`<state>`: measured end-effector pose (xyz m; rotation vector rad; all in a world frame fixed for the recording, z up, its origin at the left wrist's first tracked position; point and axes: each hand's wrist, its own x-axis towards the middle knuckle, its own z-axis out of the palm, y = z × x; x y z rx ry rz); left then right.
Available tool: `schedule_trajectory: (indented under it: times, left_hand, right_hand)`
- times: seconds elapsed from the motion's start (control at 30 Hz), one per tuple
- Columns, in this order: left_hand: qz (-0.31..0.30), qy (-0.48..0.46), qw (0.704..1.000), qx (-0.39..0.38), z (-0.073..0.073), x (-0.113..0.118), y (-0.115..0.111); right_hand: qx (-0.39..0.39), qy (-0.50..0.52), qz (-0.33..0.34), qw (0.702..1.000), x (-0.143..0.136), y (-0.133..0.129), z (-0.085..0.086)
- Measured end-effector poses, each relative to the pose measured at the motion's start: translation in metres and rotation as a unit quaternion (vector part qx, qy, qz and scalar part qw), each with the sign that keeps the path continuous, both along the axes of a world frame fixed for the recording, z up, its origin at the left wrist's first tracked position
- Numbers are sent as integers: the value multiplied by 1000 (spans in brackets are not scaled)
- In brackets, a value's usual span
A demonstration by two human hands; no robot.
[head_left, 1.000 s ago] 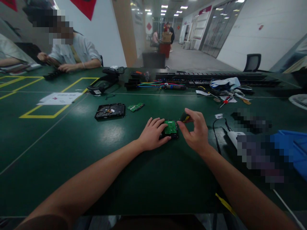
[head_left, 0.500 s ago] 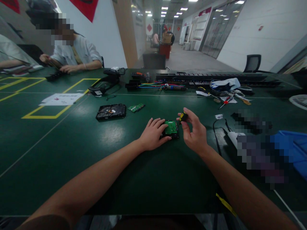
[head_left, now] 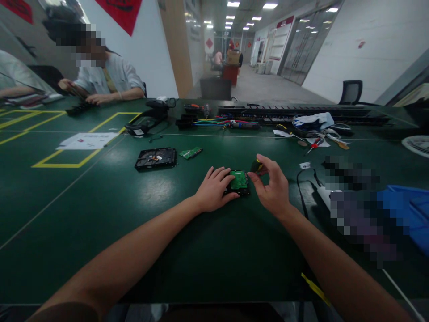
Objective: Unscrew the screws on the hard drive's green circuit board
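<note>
A hard drive (head_left: 239, 180) lies on the green table with its green circuit board facing up. My left hand (head_left: 214, 190) grips it from the left, fingers over the far side and thumb along the near edge. My right hand (head_left: 273, 185) is closed round a short black and yellow screwdriver (head_left: 256, 166), held at the drive's right edge; its tip is too small to make out. Farther left are another hard drive (head_left: 156, 158), its dark casing showing, and a loose green circuit board (head_left: 191, 153).
A blue bin (head_left: 402, 210) stands at the right. At the back lie cables (head_left: 221, 121), a power drill (head_left: 197, 108), a cloth glove (head_left: 313, 120) and a red screwdriver (head_left: 314, 145). A person (head_left: 110, 80) sits at the far left, near a paper sheet (head_left: 85, 141).
My right hand has turned the screwdriver's handle slightly, and its fingers have shifted. My left hand and the hard drive stay in place.
</note>
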<state>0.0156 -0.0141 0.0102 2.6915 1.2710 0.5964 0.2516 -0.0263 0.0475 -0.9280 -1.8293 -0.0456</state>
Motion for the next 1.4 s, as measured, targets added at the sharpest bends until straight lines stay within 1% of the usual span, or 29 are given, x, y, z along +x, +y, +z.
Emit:
schedule_trajectory:
  times: [0.2,0.33,0.47,0.7,0.93,1.07,1.13,1.27,1.33,1.4]
  left_hand:
    - [4,7,1000,2,-2,0,0]
    - [5,7,1000,3,-2,0,0]
    - [7,6,1000,3,-1,0,0]
    - [6,6,1000,4,-3,0,1]
    - [9,16,1000,6,-1,1,-1]
    - [8,17,1000,4,0,1,-1]
    - [9,13,1000,5,-1,1,-1]
    - [7,7,1000,6,-2,0,0]
    - [6,6,1000,5,-2,1,0]
    - [7,4,1000,4,-2,1,0]
  right_hand:
    - [20,9,-24,999,1,0,4]
    - [25,6,-7,1000,1,0,5]
    - [-2,4,8,1000,1,-1,4]
    - [36,10,-41,998,2,1,3]
    - [56,8,-52,997,1,0,5]
    - [73,14,-74,995,2,1,4]
    - [66,40,-61,995,2,2,2]
    - [10,99,15,995,-1,2,-5]
    - [2,94,36,995,-2,2,-7]
    - [5,72,38,997,-3,0,-7]
